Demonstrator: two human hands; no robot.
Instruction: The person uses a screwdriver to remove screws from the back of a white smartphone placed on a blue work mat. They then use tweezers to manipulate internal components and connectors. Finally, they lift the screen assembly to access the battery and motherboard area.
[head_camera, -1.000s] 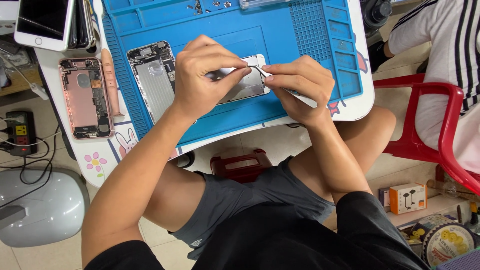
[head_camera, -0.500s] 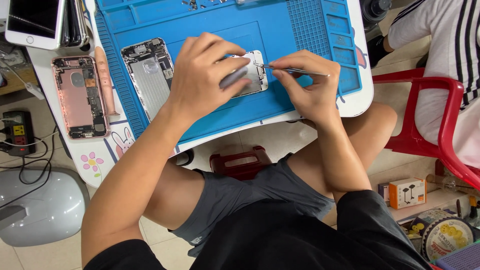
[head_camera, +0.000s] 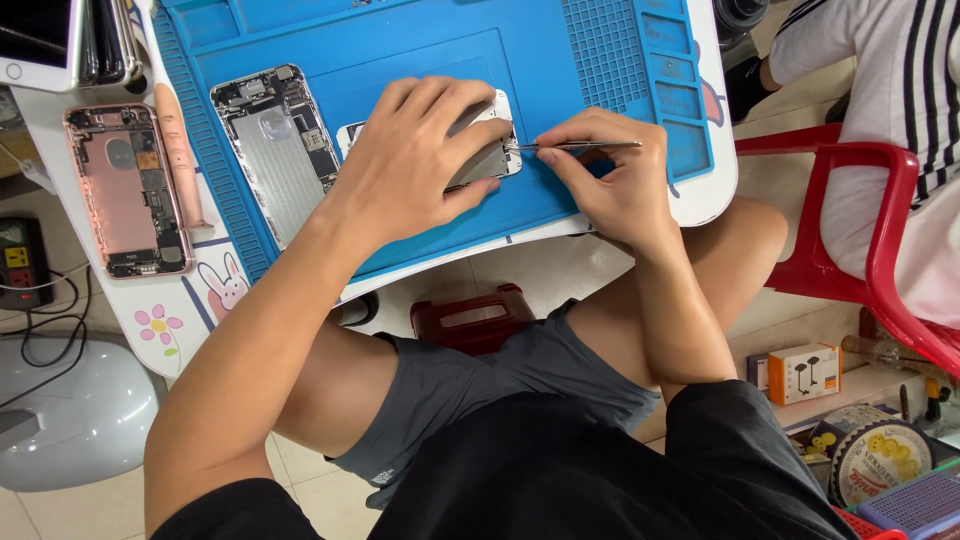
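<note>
**A:** What fills most of the view?

**B:** A white table with cartoon rabbit and flower prints, and on it a big blue work mat with moulded trays along the top and right edge. To the far right a red plastic chair with another person in a striped white top sitting on it.

**A:** And on the mat itself?

**B:** An opened silver phone body lies at the mat's left part, insides facing up. Just off the mat, on the bare table, lies a second opened phone body, pink, with a pale pink tool between the two.

**A:** Where is the piece being worked on?

**B:** The small phone part, grey and white-edged, lies flat near the middle of the mat, right of the silver body. The left hand lies spread over it, fingers pressing down on its top, thumb along its lower edge, so most of it is covered.

**A:** The other hand?

**B:** The right hand rests on the mat just right of the part. Its fingers are pinched together on thin metal tweezers, held nearly level, tips touching the part's right edge.
</note>
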